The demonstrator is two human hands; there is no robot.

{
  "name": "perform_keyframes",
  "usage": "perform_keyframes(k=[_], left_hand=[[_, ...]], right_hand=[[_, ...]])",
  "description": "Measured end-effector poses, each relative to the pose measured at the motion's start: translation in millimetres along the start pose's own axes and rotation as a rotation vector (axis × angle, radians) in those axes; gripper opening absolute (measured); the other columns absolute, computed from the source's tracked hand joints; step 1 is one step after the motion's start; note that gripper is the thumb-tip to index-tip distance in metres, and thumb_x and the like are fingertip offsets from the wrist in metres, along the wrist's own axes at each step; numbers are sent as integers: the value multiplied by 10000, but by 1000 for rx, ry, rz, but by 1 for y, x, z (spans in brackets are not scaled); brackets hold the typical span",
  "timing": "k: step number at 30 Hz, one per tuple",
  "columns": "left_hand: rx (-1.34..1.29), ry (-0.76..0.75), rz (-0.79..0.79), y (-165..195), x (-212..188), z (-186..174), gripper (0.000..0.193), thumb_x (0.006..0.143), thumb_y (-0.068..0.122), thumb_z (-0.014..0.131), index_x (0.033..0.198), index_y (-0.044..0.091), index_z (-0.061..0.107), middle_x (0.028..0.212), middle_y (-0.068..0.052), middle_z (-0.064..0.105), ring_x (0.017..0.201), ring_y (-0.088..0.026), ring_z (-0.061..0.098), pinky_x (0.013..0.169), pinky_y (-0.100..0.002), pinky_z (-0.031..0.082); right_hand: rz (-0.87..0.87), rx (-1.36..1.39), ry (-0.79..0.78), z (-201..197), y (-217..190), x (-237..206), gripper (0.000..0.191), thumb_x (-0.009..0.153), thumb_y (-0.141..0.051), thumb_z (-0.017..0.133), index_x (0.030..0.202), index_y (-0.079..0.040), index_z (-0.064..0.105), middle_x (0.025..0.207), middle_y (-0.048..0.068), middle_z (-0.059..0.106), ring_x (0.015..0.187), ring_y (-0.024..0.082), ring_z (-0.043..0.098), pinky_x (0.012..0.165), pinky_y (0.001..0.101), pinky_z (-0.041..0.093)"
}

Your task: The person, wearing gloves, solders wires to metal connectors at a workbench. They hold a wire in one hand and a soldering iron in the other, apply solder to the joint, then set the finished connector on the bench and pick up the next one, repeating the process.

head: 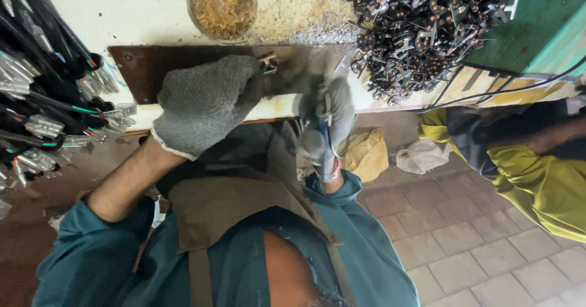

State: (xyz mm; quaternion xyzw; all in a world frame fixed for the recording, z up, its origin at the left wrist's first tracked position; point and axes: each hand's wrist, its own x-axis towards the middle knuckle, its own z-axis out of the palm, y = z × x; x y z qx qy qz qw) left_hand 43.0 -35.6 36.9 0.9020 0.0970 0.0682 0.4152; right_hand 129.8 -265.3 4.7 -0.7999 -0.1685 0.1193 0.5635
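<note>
bench edge [140,20] first: cream top, scarred, with dark metal plate [146,69] laid flat along its front edge as the striking surface. heap of small black wired parts [421,26] at upper right, round lidded tub [222,5] behind the plate, bundle of black cables with metal terminals [49,99] at far left; keep all out of the swing path. another person's yellow sleeve [543,185] close at right; judged a hazard for any wide backswing.

left hand [207,102], grey knit glove, closed around small metal-and-wire part [267,63], pinning it on the plate. keep fingertips behind the part.

right hand [332,115], gloved, blurred mid-motion, closed on hammer [317,142] with blue handle. keep blows short and square, wrist-led.
</note>
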Motion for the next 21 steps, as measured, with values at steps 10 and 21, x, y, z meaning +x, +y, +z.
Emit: perform_keyframes(k=[10,21], left_hand=[[181,29,75,-2,-6,10,204,990,217,787,1139,107,700,981,-68,719,799,-251,707,662,-408,544],[175,22,-2,4,7,13,193,1011,279,818,1063,135,701,900,-44,690,739,-233,696,616,-385,530]], right_hand=[[-360,-550,-309,-25,5,-18,270,788,-210,809,1036,-145,726,1019,76,745,946,321,738,868,444,588],[-380,-400,-432,-23,4,-7,332,786,-153,823,1109,-119,758,1058,91,769,996,327,768,890,445,609]])
